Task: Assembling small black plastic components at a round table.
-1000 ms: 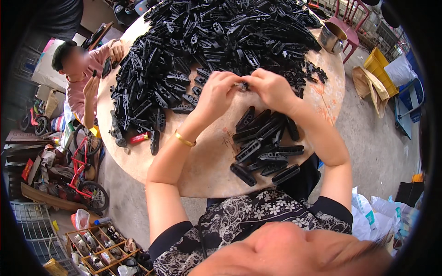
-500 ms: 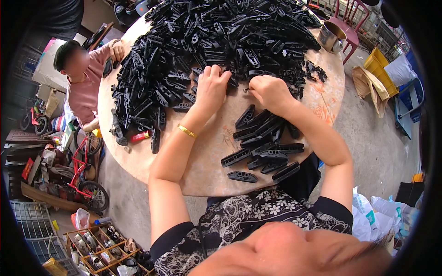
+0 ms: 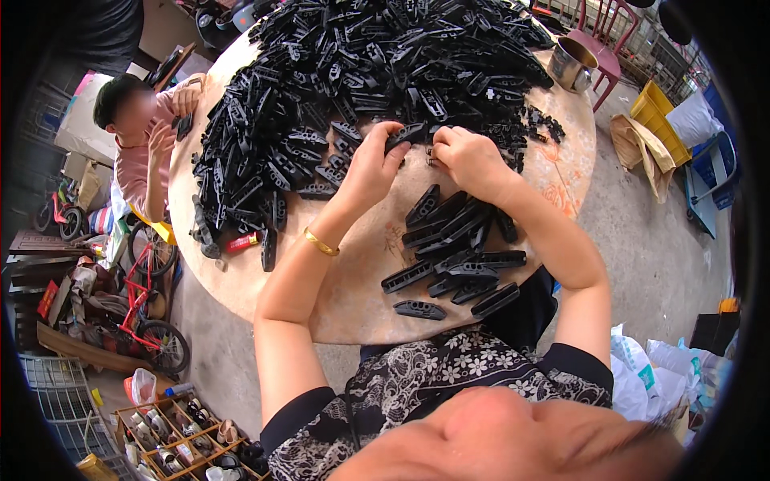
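My left hand (image 3: 374,164) grips a long black plastic part (image 3: 407,136) with holes along it, between thumb and fingers. Close beside it, my right hand (image 3: 469,160) is closed in a pinch; a small dark bit shows at its fingertips, too small to name. Beyond both hands spreads a big heap of similar black parts (image 3: 321,88). Smaller black pieces (image 3: 541,120) lie to the right of the heap. Nearer to me, below my right forearm, is a looser pile of long black parts (image 3: 457,232).
The round table (image 3: 353,297) has a patterned cover. A metal pot (image 3: 573,64) stands at its right edge, and a small red packet (image 3: 241,242) lies at the left. A person in pink (image 3: 136,168) sits at the left edge. A maroon chair (image 3: 605,40) stands far right.
My left hand has lifted and turned a black part into view between its fingers. My right hand has shifted slightly left. The person at left has raised one hand.
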{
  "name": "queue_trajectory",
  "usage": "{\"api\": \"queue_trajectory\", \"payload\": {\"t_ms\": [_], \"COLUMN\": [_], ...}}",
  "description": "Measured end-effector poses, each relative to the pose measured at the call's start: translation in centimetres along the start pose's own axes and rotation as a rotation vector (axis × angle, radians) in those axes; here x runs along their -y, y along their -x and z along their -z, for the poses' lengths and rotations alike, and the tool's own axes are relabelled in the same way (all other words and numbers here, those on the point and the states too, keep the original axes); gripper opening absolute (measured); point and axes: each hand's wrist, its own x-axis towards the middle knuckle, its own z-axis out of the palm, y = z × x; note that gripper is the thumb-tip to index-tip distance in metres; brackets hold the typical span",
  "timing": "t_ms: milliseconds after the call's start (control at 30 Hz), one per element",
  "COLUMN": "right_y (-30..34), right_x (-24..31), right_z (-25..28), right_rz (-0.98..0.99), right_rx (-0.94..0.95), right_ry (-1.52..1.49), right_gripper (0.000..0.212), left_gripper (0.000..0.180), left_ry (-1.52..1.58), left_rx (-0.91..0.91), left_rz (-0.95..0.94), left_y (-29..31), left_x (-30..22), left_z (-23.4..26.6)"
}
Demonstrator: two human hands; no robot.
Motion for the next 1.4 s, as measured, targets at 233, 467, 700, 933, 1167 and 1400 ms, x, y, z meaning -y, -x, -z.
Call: {"api": "queue_trajectory", "payload": {"t_ms": [233, 467, 700, 933, 1167, 1400], "right_y": [-0.9, -1.1, -1.4, -1.2, -0.9, -1.3], "right_x": [0.0, 0.9, 0.8, 0.9, 1.4, 0.6], "right_z": [2.1, 2.3, 2.1, 1.8, 1.2, 1.9], "right_rz": [-0.252, -0.130, 0.103, 0.069, -0.188, 0.165], "right_rx": [-0.263, -0.332, -0.421, -0.418, -0.344, -0.426], "right_ry": [-0.275, -0.608, -0.451, -0.488, -0.899, -0.425], "right_gripper": [0.009, 0.013, 0.012, 0.013, 0.014, 0.027], "left_gripper": [0.027, 0.027, 0.029, 0.034, 0.032, 0.028], "left_ry": [0.329, 0.721, 1.111, 1.031, 1.342, 1.318], "left_rx": [0.178, 0.152, 0.127, 0.151, 0.052, 0.219], "left_rz": [0.433, 0.477, 0.499, 0.520, 0.548, 0.636], "left_y": [-0.1, 0.7, 1.0, 0.8, 0.5, 0.4], "left_x": [-0.3, -1.0, -0.6, -0.8, -1.2, 0.1], "left_z": [0.1, -0.8, -0.9, -0.6, -0.8, -0.1]}}
